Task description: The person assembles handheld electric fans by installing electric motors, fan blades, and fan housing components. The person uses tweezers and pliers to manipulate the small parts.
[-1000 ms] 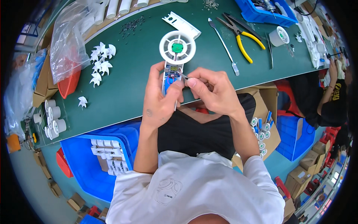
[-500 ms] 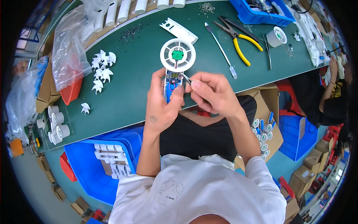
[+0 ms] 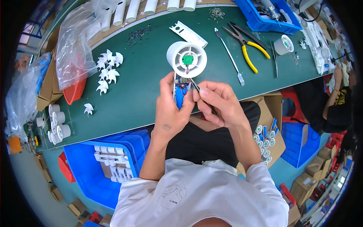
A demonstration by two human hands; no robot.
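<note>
My left hand [image 3: 174,109] grips a half-open handheld fan [image 3: 177,56], its fingers and thumb wrapped round the handle. The fan has a round white spoked head with a green motor piece in the middle. Within the handle lie a small circuit board [image 3: 184,81] with a digit display and a blue battery [image 3: 180,99], partly covered by my thumb. My right hand [image 3: 221,100] pinches dark, slim tweezers [image 3: 195,86], their tip at the board's right edge, just below the fan head. What the tip touches is too small to make out.
Beyond the fan lies a white handle cover [image 3: 188,34]. Yellow-handled pliers [image 3: 247,49], a metal spatula [image 3: 229,56] and other tweezers [image 3: 275,60] rest at right. White fan blades [image 3: 107,68] and dark screws [image 3: 138,34] lie left. A blue bin [image 3: 87,170] stands below the table.
The fan head has tilted, showing more of its left side wall. Both hands and the fan sit slightly further right and lower in view; the tweezers remain at the board.
</note>
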